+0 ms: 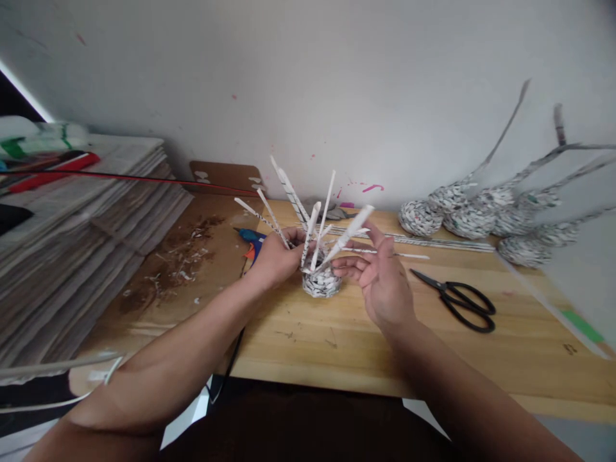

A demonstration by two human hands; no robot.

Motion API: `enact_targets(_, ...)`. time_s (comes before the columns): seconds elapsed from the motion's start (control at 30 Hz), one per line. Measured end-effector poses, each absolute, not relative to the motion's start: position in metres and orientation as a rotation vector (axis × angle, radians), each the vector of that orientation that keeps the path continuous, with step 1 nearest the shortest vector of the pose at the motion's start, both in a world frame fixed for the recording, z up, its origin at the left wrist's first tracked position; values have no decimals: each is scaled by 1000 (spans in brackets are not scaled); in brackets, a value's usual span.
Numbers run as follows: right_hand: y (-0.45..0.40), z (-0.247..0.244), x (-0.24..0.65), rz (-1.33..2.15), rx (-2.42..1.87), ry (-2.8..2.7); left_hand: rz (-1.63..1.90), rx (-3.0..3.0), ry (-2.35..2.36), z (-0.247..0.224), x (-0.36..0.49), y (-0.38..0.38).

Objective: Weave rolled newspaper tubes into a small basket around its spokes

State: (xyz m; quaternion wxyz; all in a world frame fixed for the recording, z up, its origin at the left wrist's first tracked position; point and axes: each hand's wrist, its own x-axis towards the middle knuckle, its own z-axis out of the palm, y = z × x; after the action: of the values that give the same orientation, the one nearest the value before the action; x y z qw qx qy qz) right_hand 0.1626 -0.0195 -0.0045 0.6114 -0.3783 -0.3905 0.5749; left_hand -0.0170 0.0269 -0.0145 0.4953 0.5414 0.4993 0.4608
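A small round basket [321, 282] woven from rolled newspaper stands on the wooden table, with several paper tubes [310, 237] sticking up and outward from its rim. My left hand [279, 260] is closed round the basket's left side, thumb at the base of a tube. On the right side, my right hand [382, 279] has its fingers apart, fingertips beside the basket wall, and a thick white tube [355, 228] leans toward its thumb and index finger. Part of my left fingers is hidden behind the tubes.
Black scissors [459, 301] lie right of my right hand. Finished woven pieces [474, 215] sit at the back right. Long paper tubes [433, 242] lie along the wall. A blue glue gun [250, 237] is behind my left hand, and stacked newspapers [120, 212] stand left.
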Motion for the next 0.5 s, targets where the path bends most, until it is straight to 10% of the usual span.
enact_targets(0.5, -15, -5, 168, 978, -1306, -1475, 1019, 1458, 1211, -5, -18, 25)
